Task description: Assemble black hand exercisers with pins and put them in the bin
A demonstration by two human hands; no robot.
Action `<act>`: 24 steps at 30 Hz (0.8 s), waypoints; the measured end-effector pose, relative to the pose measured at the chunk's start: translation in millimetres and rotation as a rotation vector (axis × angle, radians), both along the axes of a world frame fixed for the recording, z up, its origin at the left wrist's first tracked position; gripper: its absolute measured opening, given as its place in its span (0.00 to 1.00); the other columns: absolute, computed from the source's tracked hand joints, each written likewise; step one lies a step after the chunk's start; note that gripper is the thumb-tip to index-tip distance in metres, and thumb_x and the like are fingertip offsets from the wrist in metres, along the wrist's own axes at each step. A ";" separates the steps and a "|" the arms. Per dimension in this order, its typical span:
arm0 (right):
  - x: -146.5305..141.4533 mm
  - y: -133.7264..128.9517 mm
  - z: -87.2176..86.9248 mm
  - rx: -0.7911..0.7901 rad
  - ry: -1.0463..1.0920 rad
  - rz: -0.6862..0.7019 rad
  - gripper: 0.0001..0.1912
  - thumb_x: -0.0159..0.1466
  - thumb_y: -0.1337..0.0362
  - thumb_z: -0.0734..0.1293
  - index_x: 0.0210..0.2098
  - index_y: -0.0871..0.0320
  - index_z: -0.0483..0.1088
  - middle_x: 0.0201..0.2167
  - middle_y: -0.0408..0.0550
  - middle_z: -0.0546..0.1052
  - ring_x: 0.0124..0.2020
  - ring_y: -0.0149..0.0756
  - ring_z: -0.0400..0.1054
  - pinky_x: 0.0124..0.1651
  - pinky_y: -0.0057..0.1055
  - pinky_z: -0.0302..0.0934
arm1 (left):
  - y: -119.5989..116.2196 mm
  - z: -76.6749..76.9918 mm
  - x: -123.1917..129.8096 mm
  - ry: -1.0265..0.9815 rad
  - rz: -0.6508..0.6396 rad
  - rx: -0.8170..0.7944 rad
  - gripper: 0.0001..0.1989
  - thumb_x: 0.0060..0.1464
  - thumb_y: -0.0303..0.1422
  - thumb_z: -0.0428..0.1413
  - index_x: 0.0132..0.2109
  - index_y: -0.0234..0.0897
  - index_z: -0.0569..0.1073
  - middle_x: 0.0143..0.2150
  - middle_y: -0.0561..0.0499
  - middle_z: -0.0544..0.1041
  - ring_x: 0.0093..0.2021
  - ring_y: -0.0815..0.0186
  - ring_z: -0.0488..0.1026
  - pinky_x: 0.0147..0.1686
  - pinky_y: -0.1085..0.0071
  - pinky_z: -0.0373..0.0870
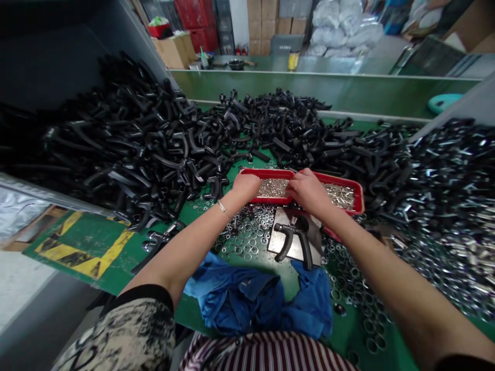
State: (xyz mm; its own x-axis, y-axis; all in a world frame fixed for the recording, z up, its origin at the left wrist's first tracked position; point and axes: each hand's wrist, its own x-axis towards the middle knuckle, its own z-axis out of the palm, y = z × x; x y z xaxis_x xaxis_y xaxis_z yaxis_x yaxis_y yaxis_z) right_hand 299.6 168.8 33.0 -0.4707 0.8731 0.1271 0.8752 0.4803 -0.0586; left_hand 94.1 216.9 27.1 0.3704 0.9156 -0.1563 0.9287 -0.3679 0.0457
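My left hand [247, 186] is curled at the left end of a red tray [266, 201] of tiny metal parts. Its fingertips are hidden, so what they hold cannot be made out. At that tray's right end, my right hand [307, 191] has its fingers bent and drawn together among the small parts; anything in them is too small to name. A second red tray [362, 198], beside it, contains silvery pin-like pieces. Just below the hands, a black hand-grip exerciser [288, 241] with two curved handles lies on a metal plate [277, 238].
Black handle parts [154, 139] are heaped at left and back. Metal rings [249, 242] lie scattered around the plate, with more metal pieces [436, 190] piled at right. A crumpled blue cloth [247, 296] lies at the front edge. A green ledge [309, 93] runs behind.
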 end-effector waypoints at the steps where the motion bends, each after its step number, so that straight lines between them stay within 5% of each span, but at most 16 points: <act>1: -9.8 11.4 -3.3 -0.016 -0.038 0.017 0.13 0.66 0.63 0.63 0.37 0.62 0.79 0.38 0.59 0.77 0.44 0.48 0.62 0.47 0.41 0.53 | -3.7 -0.8 -1.1 0.002 0.011 0.023 0.13 0.59 0.25 0.52 0.48 0.24 0.76 0.45 0.31 0.78 0.50 0.51 0.75 0.50 0.61 0.68; 4: -25.2 33.6 -15.2 -0.059 -0.091 0.022 0.11 0.63 0.64 0.65 0.35 0.63 0.79 0.39 0.61 0.78 0.46 0.51 0.61 0.46 0.42 0.51 | -24.2 -1.4 -5.4 -0.080 0.046 0.171 0.13 0.63 0.27 0.48 0.49 0.26 0.74 0.48 0.33 0.76 0.50 0.53 0.74 0.50 0.60 0.68; 7: -26.4 41.0 -26.0 -0.069 -0.076 0.024 0.10 0.62 0.66 0.66 0.34 0.62 0.79 0.39 0.61 0.79 0.46 0.51 0.61 0.46 0.42 0.51 | -60.3 -4.5 -0.8 -0.364 -0.060 0.245 0.09 0.64 0.32 0.50 0.43 0.34 0.74 0.44 0.43 0.77 0.47 0.58 0.72 0.50 0.62 0.66; 10: -24.8 42.2 -32.5 -0.053 -0.039 0.022 0.09 0.63 0.66 0.66 0.33 0.63 0.78 0.39 0.61 0.79 0.46 0.50 0.62 0.47 0.43 0.51 | -100.2 -16.5 16.8 -0.569 -0.252 0.086 0.08 0.64 0.35 0.53 0.39 0.38 0.75 0.40 0.50 0.77 0.45 0.61 0.70 0.48 0.63 0.66; 15: -24.3 39.8 -31.5 -0.002 0.064 -0.021 0.08 0.66 0.65 0.65 0.36 0.63 0.75 0.38 0.59 0.79 0.44 0.48 0.64 0.48 0.43 0.53 | -127.6 -43.1 43.0 -0.590 -0.280 0.024 0.08 0.64 0.35 0.53 0.40 0.39 0.76 0.43 0.49 0.75 0.47 0.60 0.68 0.50 0.62 0.63; 19: -9.6 7.1 -26.5 0.044 0.340 -0.081 0.08 0.68 0.63 0.63 0.38 0.61 0.72 0.39 0.53 0.78 0.43 0.42 0.67 0.47 0.38 0.58 | -125.0 -48.5 43.9 -0.532 -0.297 0.062 0.10 0.66 0.36 0.51 0.41 0.38 0.75 0.43 0.48 0.74 0.47 0.60 0.66 0.49 0.61 0.62; 24: 23.3 -79.0 -38.9 -0.006 0.611 -0.168 0.07 0.69 0.60 0.63 0.37 0.57 0.70 0.36 0.49 0.76 0.40 0.41 0.69 0.45 0.38 0.62 | -124.4 -43.9 39.3 -0.456 -0.359 0.088 0.11 0.66 0.35 0.49 0.41 0.36 0.74 0.42 0.48 0.74 0.46 0.60 0.66 0.47 0.62 0.62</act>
State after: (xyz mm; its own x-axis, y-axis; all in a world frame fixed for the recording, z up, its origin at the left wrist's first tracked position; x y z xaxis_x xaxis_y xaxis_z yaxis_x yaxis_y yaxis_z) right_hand 322.9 89.8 -5.9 -0.1712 0.9303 0.3245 0.7460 0.3375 -0.5741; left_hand 133.3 92.5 -16.8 0.6720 0.7224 0.1629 0.6387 -0.6767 0.3663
